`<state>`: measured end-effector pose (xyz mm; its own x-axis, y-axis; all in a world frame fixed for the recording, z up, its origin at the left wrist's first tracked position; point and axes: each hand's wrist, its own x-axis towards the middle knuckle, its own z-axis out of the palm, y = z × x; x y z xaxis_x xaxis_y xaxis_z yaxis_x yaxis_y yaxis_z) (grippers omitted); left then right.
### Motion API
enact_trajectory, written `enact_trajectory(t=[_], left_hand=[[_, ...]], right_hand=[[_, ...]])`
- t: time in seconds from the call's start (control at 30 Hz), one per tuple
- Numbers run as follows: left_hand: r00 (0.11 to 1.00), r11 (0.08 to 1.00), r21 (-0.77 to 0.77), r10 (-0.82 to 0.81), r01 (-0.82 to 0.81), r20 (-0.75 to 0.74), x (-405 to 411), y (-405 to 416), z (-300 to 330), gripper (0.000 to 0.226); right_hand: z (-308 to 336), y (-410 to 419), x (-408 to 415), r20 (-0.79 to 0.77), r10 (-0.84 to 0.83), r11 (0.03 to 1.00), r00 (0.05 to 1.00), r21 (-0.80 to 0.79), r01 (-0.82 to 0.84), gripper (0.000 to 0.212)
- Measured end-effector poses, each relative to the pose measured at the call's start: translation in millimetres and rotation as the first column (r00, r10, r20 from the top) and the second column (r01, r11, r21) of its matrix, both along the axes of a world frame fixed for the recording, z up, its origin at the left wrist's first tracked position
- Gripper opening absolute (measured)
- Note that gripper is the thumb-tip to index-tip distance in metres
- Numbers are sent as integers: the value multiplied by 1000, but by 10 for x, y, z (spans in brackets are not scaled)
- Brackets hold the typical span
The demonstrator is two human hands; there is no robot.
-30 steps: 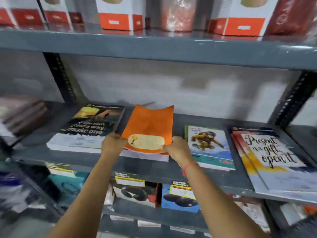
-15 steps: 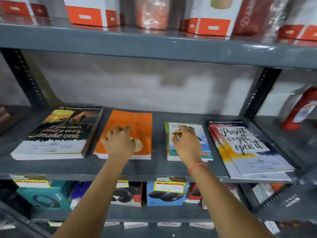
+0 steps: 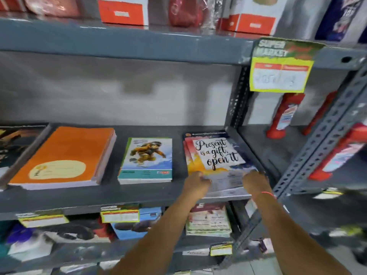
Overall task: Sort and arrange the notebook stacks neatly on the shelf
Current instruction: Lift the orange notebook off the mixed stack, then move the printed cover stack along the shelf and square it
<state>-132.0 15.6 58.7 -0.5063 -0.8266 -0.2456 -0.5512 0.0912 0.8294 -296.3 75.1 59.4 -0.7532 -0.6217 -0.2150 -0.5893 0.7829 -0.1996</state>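
Note:
On the grey middle shelf [image 3: 139, 193] lie several notebook stacks. At the right end sits the "Present is a gift, open it" stack [image 3: 215, 153], fanned and slightly askew. My left hand [image 3: 195, 181] grips its near left corner and my right hand [image 3: 255, 180] grips its near right corner. To the left lie the monkey-cover stack [image 3: 147, 159], the orange stack [image 3: 63, 155] and, cut off by the frame edge, the dark-cover stack [image 3: 14, 141].
A perforated grey upright [image 3: 237, 100] stands just behind the right stack. Red bottles [image 3: 284, 114] stand in the bay to the right. Orange-and-white boxes [image 3: 123, 10] fill the shelf above; a price tag [image 3: 280, 74] hangs from it. Boxed goods [image 3: 137, 223] sit on the shelf below.
Both hands left the orange and monkey-cover stacks and moved right onto the "Present is a gift" stack. The view swung right with them.

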Motion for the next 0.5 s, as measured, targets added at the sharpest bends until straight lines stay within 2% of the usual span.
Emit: enact_trajectory(t=[0.07, 0.13, 0.23, 0.3, 0.37, 0.5], left_hand=[[970, 966, 181, 208, -183, -127, -92, -15, -19, 35], [890, 877, 385, 393, -288, -230, -140, -27, -37, 34], [830, 794, 502, 506, -342, -235, -157, -64, -40, 34], [840, 783, 512, 507, -353, -195, -170, -63, -7, 27], [865, 820, 439, 474, -367, -163, -206, -56, 14, 10], [893, 894, 251, 417, -371, -169, -275, -68, 36, 24]], right_hand=[[-28, 15, -138, 75, -37, 999, 996, 40, 34, 42], [-38, 27, -216, 99, -91, 996, 991, 8, 91, 43], [-34, 9, -299, 140, -123, 990, 982, -48, 131, 40], [-31, -23, -320, 209, -150, 984, 966, -69, 167, 39], [-7, -55, -315, 239, -167, 974, 957, -113, 198, 36], [80, -95, -332, 264, -159, 948, 951, -229, 222, 27]])
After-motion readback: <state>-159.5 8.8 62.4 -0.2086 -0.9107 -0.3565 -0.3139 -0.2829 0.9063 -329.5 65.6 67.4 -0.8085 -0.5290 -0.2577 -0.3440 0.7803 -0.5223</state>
